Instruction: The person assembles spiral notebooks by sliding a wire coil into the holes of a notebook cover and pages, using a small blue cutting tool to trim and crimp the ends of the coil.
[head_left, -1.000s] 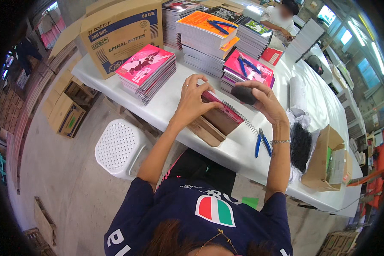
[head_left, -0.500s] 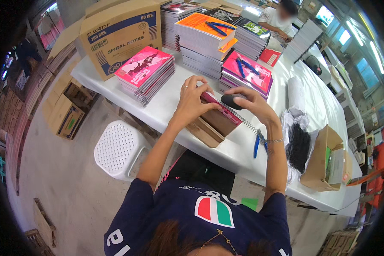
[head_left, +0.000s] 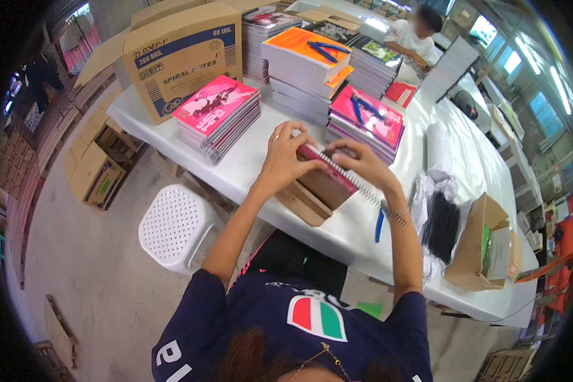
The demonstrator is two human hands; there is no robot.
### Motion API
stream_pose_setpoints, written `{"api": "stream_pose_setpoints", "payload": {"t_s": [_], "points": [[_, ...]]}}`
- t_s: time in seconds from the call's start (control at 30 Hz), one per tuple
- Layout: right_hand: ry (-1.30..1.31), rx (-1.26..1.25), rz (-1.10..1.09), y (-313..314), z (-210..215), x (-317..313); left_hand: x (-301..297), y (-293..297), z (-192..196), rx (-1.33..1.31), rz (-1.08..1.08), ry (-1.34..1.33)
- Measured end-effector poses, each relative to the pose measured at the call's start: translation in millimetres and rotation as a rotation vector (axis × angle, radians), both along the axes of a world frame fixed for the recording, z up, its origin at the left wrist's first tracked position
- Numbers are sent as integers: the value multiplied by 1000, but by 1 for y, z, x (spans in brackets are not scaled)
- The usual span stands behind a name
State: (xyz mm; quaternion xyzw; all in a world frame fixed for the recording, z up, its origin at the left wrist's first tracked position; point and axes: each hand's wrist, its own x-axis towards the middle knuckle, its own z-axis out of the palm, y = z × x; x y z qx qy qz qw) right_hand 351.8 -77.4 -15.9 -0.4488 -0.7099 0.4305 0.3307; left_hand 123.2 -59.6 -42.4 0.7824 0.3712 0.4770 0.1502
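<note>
A pink-covered notebook [head_left: 342, 179] stands on its edge with its binding side up, against a brown wooden stand [head_left: 304, 205]. My left hand [head_left: 285, 155] grips its near-left end, fingers and thumb closed on either side. Along the top edge runs a metal spiral wire [head_left: 365, 189], its loose end trailing right past my wrist. My right hand [head_left: 366, 164] is at the spiral, fingers bent and closed around the wire near the middle of the edge. Blue-handled pliers [head_left: 380, 224] lie on the table beside my right wrist, partly under the wire.
Notebook stacks [head_left: 216, 118] stand at the back left, before a large carton [head_left: 181, 63]. More pliers rest on the orange stack [head_left: 305, 48] and pink stack [head_left: 366, 118]. Black coils [head_left: 440, 223] and an open box [head_left: 481, 245] sit right. A white stool [head_left: 175, 223] stands left. A person [head_left: 414, 38] sits across.
My right hand has shifted slightly left along the spiral. The dark rounded thing at its fingers earlier no longer shows. The wire's loose end has swung across my wrist.
</note>
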Motion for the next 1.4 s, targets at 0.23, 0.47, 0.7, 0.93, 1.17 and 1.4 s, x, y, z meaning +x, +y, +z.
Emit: {"api": "stream_pose_setpoints", "payload": {"t_s": [0.23, 0.47, 0.7, 0.93, 1.17, 1.4], "points": [[232, -226, -119, -4, -3, -2, -7, -6, 1, -63, 13, -73], [-322, 142, 98, 24, -25, 11, -5, 1, -7, -153, -21, -217], [88, -305, -11, 3, 31, -12, -16, 8, -12, -222, -65, -139], [155, -568, -59, -4, -25, -3, -12, 6, -9, -235, -33, -110], [786, -395, 91, -5, 16, 6, -19, 8, -11, -253, -76, -138], [225, -272, 141, -6, 56, -7, -9, 5, -8, -255, -77, -130]]}}
